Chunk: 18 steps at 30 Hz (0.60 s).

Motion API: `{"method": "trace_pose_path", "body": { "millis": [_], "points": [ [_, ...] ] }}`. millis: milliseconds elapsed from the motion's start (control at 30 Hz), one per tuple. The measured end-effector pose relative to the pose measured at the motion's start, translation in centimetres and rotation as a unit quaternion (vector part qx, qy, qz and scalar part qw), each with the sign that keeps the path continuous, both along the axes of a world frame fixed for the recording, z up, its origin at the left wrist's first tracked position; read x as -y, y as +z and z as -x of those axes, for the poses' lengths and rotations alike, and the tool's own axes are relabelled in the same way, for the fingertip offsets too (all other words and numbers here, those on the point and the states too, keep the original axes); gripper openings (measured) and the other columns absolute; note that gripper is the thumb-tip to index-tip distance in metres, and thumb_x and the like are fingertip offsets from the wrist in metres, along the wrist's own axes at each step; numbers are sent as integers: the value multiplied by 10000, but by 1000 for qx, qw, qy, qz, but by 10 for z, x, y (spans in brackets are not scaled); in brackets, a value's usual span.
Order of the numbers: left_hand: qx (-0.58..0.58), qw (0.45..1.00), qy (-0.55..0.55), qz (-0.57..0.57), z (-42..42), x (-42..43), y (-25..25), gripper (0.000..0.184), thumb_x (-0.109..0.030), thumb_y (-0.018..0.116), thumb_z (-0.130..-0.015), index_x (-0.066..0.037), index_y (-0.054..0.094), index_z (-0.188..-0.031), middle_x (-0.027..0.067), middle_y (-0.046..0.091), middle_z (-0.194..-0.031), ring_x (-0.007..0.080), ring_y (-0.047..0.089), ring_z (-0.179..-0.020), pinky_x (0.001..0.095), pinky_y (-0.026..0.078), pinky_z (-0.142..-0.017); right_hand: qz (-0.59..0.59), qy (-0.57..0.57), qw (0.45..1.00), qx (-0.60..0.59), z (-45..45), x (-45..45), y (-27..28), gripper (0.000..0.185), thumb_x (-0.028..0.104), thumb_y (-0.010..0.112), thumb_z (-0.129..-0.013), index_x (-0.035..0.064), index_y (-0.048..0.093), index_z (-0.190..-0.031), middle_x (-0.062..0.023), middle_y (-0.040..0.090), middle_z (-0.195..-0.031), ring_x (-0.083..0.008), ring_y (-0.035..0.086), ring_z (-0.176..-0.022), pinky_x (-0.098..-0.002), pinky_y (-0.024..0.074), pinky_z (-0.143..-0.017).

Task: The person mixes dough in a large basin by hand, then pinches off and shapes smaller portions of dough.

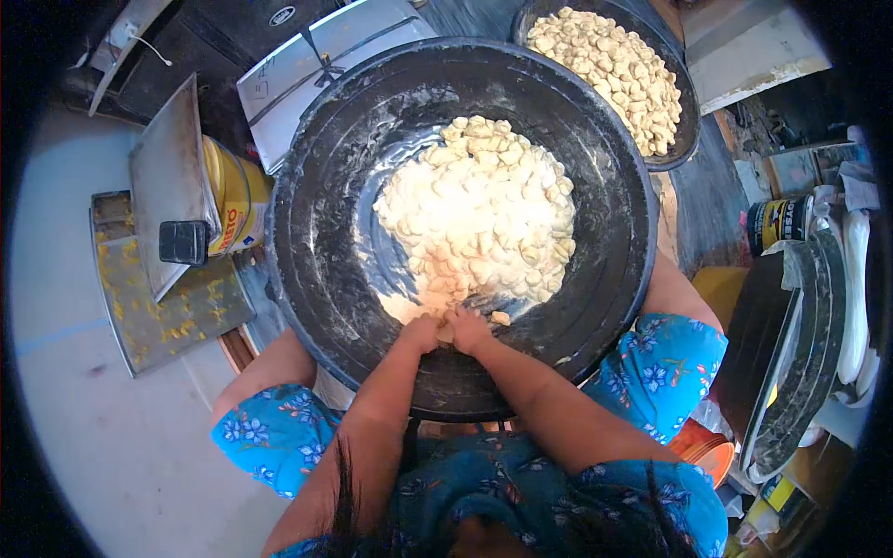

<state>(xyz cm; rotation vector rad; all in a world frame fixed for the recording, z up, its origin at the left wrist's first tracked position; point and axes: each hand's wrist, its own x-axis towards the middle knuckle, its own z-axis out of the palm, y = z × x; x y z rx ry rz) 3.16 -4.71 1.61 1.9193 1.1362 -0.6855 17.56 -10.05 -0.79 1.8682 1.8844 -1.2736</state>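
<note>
While the wide black basin [316, 232] sits between the person's legs, the smaller black tub [687, 121] beyond its far right rim holds a separate load of pale pieces [605, 74]. In the basin, the heap [507, 209] lies gathered at the middle, its top heavily whitened, partly lost in glare. Loose powder [397, 307] lies at its near edge, so the coating looks partway done, with this patch left to spread. Side by side there, the left hand [423, 332] and right hand [468, 329] press into the powder; their fingertips are hidden, so I cannot tell whether they pinch anything. Open room is broadest along the basin's bare left and right sides; the near wall leaves less, with both forearms reaching over its rim. One stray piece [500, 318] lies just beside the right hand.
</note>
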Motion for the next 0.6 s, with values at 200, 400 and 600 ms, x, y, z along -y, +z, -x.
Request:
{"method": "trace_pose_path", "body": {
  "millis": [200, 400, 600],
  "points": [
    [35, 994, 93, -50, -10, 4, -10, 317, -111, 519, -793, -103, 542, -1109, 220, 541, -1078, 390, 582, -948, 456, 484, -792, 5, 24, 997, 79, -54, 10, 17, 417, 248, 596, -780, 204, 531, -1189, -85, 460, -1221, -285, 405, -1188, -551, 297, -967],
    [99, 991, 73, -58, -14, 11, -30, 294, -76, 490, -795, -88, 552, -1083, 227, 540, -1064, 387, 582, -933, 453, 478, -795, 34, -131, 984, 115, -55, 2, 24, 485, 208, 606, -748, 187, 468, -1213, -113, 431, -1236, -345, 473, -1125, -487, 416, -885],
    [70, 994, 66, -42, -22, 10, -18, 260, -71, 507, -785, -76, 597, -1029, 198, 571, -1068, 362, 583, -962, 433, 471, -824, -79, -62, 992, 77, -47, 12, -2, 450, 156, 582, -772, 165, 476, -1209, -142, 411, -1311, -381, 430, -1170, -488, 439, -895]
  ]
}}
